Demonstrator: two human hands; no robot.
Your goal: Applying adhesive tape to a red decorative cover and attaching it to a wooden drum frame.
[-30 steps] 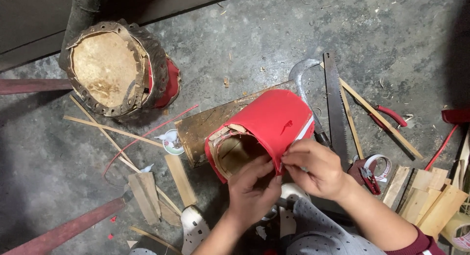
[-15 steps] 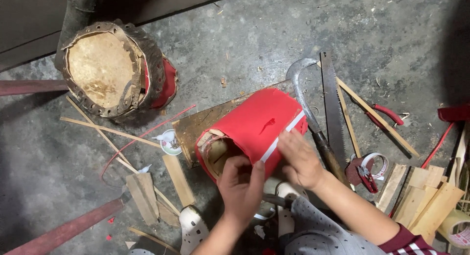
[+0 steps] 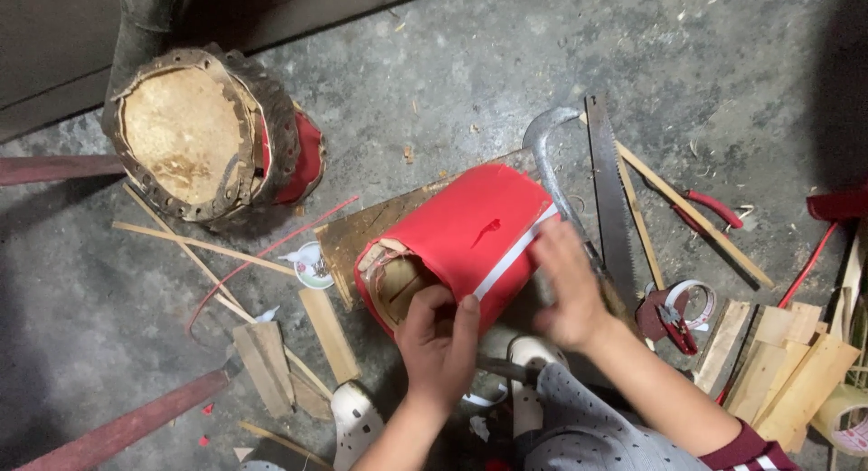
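At frame centre we grip the red-wrapped drum shell [image 3: 470, 240], which looks light, stiff and smooth-skinned: left hand [image 3: 438, 340] clamps its open rim, right hand [image 3: 565, 286] presses flat, fingers together.

above cylinder: bare concrete floor [image 3: 470, 64] lies open toward the far wall.
right flank: sickle [image 3: 551, 164] and hand saw [image 3: 608, 209] lie just beside the red cylinder [image 3: 461, 236], with a tape dispenser [image 3: 674, 313] beyond.
left flank: wood strips [image 3: 208, 249] and blocks [image 3: 262, 353] are scattered there; the hide-topped drum [image 3: 194, 132] stands further off.
near side: white shoes [image 3: 357, 426] crowd the floor.
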